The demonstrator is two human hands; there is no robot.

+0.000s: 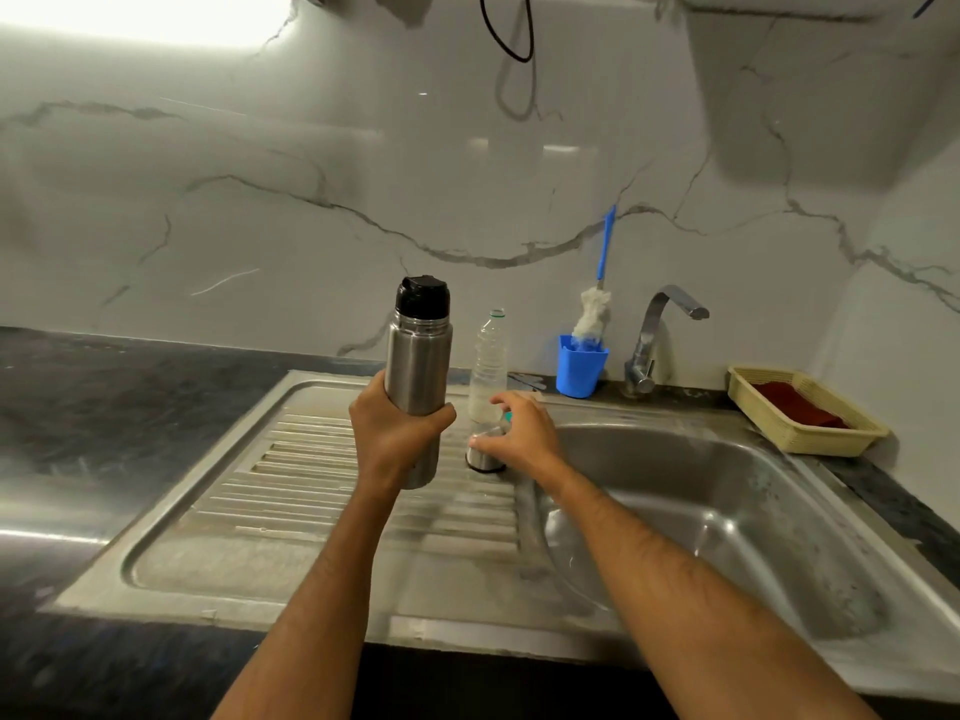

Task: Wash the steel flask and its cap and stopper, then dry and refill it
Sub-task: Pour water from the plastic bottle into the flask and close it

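**Flask held upright over drainboard**

The steel flask [418,366] is gripped upright by the left hand [396,433], black stopper [422,297] fitted above the grip. Just right of it, the steel cap [485,452] on the drainboard [291,491] is pinched by the right hand [519,433].

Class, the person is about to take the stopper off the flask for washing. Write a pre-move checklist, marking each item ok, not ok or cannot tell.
1. Flask held firmly: ok, left hand grips its lower body, upright over the drainboard.
2. Cap off the flask: ok, it stands on the drainboard under the right hand.
3. Right hand free for the stopper: not ok, its fingers are on the cap.
4. Stopper in place: ok, black top sits on the neck.
5. Brush within reach: ok, standing in the blue cup.
6. Tap running: cannot tell.
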